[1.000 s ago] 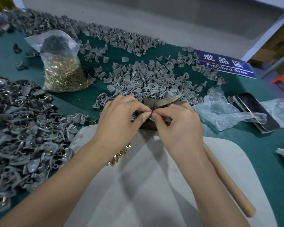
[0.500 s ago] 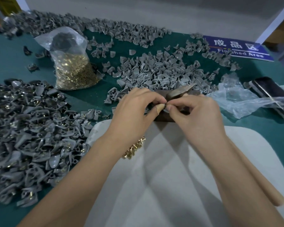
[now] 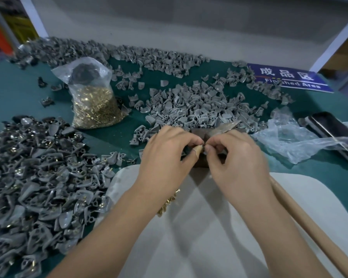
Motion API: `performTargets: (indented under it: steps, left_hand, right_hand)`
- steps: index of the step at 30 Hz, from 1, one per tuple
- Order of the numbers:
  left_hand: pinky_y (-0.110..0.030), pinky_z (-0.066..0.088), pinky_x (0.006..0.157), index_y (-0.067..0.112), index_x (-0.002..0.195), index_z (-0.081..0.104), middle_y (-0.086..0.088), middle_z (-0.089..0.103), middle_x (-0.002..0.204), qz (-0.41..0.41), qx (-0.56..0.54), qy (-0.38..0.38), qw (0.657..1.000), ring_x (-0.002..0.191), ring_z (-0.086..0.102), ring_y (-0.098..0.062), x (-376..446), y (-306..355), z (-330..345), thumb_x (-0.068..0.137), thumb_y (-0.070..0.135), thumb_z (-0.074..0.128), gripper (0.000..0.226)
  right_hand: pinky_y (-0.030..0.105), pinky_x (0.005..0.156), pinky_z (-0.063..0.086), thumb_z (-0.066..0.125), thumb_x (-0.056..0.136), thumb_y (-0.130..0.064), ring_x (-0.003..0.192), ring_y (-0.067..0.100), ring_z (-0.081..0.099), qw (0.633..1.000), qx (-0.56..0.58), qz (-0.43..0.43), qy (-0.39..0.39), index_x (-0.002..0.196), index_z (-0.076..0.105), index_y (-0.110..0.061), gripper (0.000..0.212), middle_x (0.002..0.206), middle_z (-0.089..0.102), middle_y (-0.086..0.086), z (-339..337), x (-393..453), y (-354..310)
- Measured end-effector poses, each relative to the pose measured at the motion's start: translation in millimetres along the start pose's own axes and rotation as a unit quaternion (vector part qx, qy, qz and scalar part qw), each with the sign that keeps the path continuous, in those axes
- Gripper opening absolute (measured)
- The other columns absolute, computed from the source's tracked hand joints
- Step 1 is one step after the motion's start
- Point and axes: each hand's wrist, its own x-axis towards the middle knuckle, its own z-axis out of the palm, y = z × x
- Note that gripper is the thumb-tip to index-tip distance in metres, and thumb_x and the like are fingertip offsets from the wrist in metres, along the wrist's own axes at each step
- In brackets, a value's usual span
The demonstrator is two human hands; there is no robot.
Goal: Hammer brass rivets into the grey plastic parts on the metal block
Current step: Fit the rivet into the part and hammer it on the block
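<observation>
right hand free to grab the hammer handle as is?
Probably not at once. The right hand is pinching something small at the metal block beside the left hand. The hammer handle lies uncovered just beside the right forearm, so once it lets go the way looks free.

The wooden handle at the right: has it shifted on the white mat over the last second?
No. The wooden handle lies across the white mat's right side as before; only the camera moved.

Grey parts (image 3: 191,105) crowd metal block (image 3: 201,163).
</observation>
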Motion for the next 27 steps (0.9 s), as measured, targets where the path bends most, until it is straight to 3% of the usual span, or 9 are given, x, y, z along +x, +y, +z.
performTargets:
  steps: [6, 14, 20, 27]
  left_hand:
    - [-0.032, 0.047, 0.082, 0.033, 0.101, 0.074, 0.021, 0.059, 0.088, 0.004, 0.026, 0.001, 1.0, 0.095, 0.049, -0.007, 0.0, 0.7, -1.1, 0.091, 0.035, 0.07, 0.011]
    - [-0.028, 0.038, 0.079, 0.037, 0.1, 0.07, 0.022, 0.055, 0.088, 0.004, 0.064, -0.009, 0.998, 0.099, 0.046, -0.005, -0.1, 1.8, -2.3, 0.093, 0.043, 0.062, 0.012]
    - [-0.03, 0.044, 0.08, 0.034, 0.1, 0.071, 0.02, 0.058, 0.088, 0.006, 0.039, -0.007, 0.999, 0.096, 0.048, -0.007, -0.6, 0.6, -1.5, 0.093, 0.038, 0.066, 0.009]
    - [-0.036, 0.047, 0.083, 0.024, 0.101, 0.074, 0.018, 0.056, 0.087, 0.013, 0.024, -0.007, 1.0, 0.096, 0.049, -0.011, 0.5, 2.2, -0.8, 0.092, 0.025, 0.071, 0.009]
  right_hand:
    - [0.039, 0.074, 0.046, 0.07, 0.088, -0.015, 0.085, 0.019, 0.05, 1.0, 0.011, -0.01, 0.004, 0.083, 0.07, -0.022, 0.008, 0.08, 0.058, -0.009, 3.4, 0.2, 0.1]
    - [0.036, 0.077, 0.028, 0.069, 0.088, -0.03, 0.087, 0.016, 0.045, 0.999, -0.033, 0.031, 0.02, 0.08, 0.07, -0.035, 0.01, 0.072, 0.055, -0.015, 1.0, -3.7, -1.6]
    - [0.037, 0.08, 0.028, 0.064, 0.092, -0.033, 0.091, 0.017, 0.044, 0.998, -0.047, 0.04, -0.013, 0.08, 0.068, -0.036, 0.013, 0.073, 0.055, -0.016, -3.7, 0.0, -4.1]
    - [0.033, 0.077, 0.02, 0.061, 0.093, -0.024, 0.088, 0.014, 0.031, 0.994, -0.11, -0.014, -0.024, 0.078, 0.067, -0.032, 0.018, 0.078, 0.049, -0.015, -7.5, 4.9, -8.1]
